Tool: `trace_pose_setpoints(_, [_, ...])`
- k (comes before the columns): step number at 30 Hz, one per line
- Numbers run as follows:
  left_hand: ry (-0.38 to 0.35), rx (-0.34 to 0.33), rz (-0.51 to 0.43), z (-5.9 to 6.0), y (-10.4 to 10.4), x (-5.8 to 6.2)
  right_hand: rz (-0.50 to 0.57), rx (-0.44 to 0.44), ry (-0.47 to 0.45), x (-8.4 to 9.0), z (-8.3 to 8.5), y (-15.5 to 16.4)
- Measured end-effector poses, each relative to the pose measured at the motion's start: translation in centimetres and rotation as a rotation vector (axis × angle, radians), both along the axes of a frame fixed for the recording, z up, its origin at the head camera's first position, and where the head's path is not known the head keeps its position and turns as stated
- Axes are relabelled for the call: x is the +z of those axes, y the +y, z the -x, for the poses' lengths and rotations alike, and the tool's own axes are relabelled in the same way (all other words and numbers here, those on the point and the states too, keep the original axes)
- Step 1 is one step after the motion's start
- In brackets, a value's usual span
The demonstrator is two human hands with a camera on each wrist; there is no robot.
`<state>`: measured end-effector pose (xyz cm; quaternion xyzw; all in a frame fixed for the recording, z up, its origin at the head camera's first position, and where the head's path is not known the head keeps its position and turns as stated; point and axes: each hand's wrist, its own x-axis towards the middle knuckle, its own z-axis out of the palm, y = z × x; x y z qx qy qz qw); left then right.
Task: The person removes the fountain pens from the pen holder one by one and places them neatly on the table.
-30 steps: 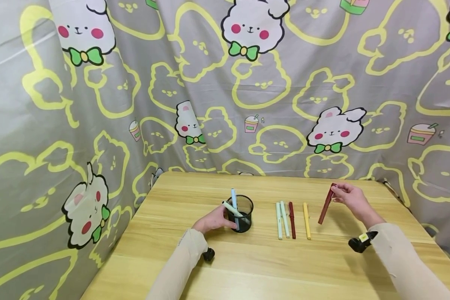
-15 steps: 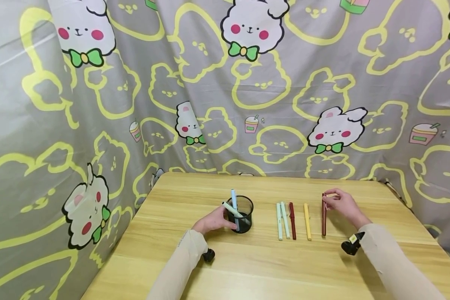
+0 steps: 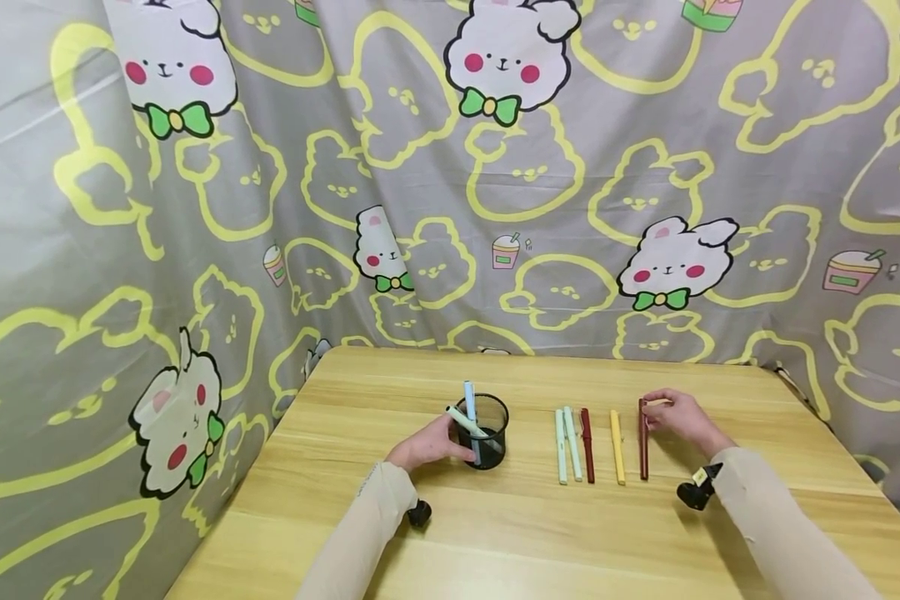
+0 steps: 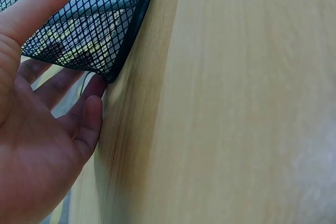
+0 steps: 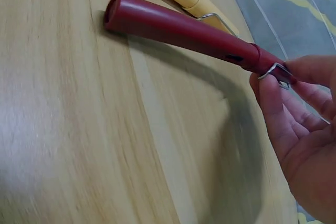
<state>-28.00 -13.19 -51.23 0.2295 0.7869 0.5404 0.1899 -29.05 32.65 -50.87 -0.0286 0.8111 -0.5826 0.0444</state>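
My left hand [image 3: 429, 443] holds a black mesh pen holder [image 3: 493, 457] upright on the table, thumb on one side and fingers round the other in the left wrist view. A light blue pen [image 3: 468, 395] and a pale green pen [image 3: 462, 419] lean inside it. At the right, my right hand [image 3: 681, 419] pinches a dark red pen [image 3: 643, 454] by its clip end between thumb and fingers. In the right wrist view this pen [image 5: 173, 27] casts a shadow on the wood; whether its far end touches the table I cannot tell.
Left of the held pen lie a yellow pen [image 3: 617, 450], another dark red pen [image 3: 587, 450] and two pale green pens, the outer pale green pen [image 3: 561, 450] nearest the holder. A patterned curtain [image 3: 420, 167] hangs behind and left of the wooden table [image 3: 525, 542].
My right hand has moved left and toward me, lowering the dark red pen and turning it from a slant to line up beside the yellow pen. My left hand stays on the holder.
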Motion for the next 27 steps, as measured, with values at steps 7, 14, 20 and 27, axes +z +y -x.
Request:
trace_pose_setpoints(7, [-0.004,0.009,0.009,-0.03,0.05,-0.03,-0.052,0.028,-0.026,-0.53,0.22,-0.46])
trace_pose_setpoints(14, [0.013,0.015,0.021,-0.07,0.07,0.15,-0.077,0.019,-0.034,-0.92,0.38,-0.73])
trace_pose_setpoints(20, [0.02,0.024,0.032,-0.06,0.11,0.26,-0.075,0.003,-0.044,-0.81,0.36,-1.0])
trace_pose_setpoints(27, [0.019,0.02,0.029,0.02,0.12,0.16,-0.217,-0.023,-0.016,-0.39,-0.02,-1.02])
